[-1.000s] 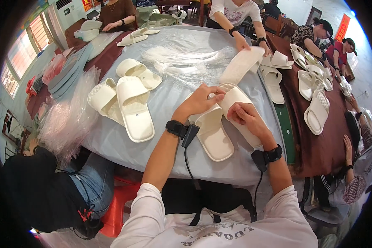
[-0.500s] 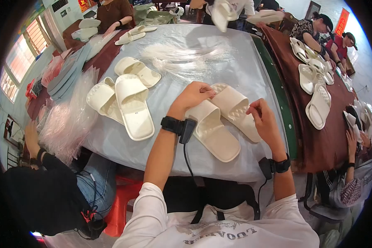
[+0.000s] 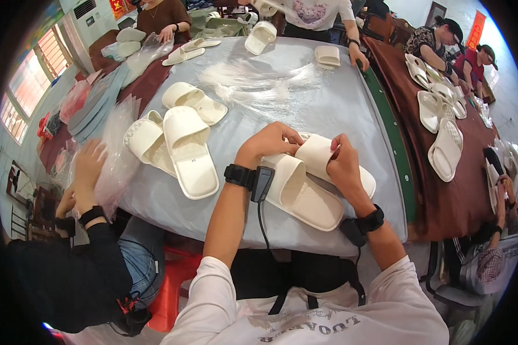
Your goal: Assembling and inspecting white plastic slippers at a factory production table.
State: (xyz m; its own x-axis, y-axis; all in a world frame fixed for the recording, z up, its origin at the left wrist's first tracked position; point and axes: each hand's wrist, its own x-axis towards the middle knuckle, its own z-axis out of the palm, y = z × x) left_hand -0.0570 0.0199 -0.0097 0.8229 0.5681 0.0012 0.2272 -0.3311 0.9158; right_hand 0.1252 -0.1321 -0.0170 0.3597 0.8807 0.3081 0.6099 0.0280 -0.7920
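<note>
Two cream slippers lie side by side in front of me, toes pointing away. My left hand (image 3: 270,141) reaches over the toe of the nearer slipper (image 3: 315,204), its fingers curled against the left edge of the farther slipper (image 3: 315,154) near its toe. On the other side of that farther slipper, my right hand (image 3: 345,165) pinches the right edge of its strap between thumb and fingers. The heel of this slipper shows partly behind my right wrist. Both my wrists wear black straps with small cabled boxes.
Several cream slippers (image 3: 191,152) rest left of my hands. Thin clear strips (image 3: 253,83) spread across the table (image 3: 345,92) beyond. Plastic bags (image 3: 118,129) lie at the left, beside a co-worker's raised hand (image 3: 89,164). More slippers (image 3: 445,152) sit on the brown cover at right.
My right hand has moved left and closed on the farther slipper's strap. Slippers now stand at the table's far edge by another person. The left co-worker's hand has risen over the bags.
</note>
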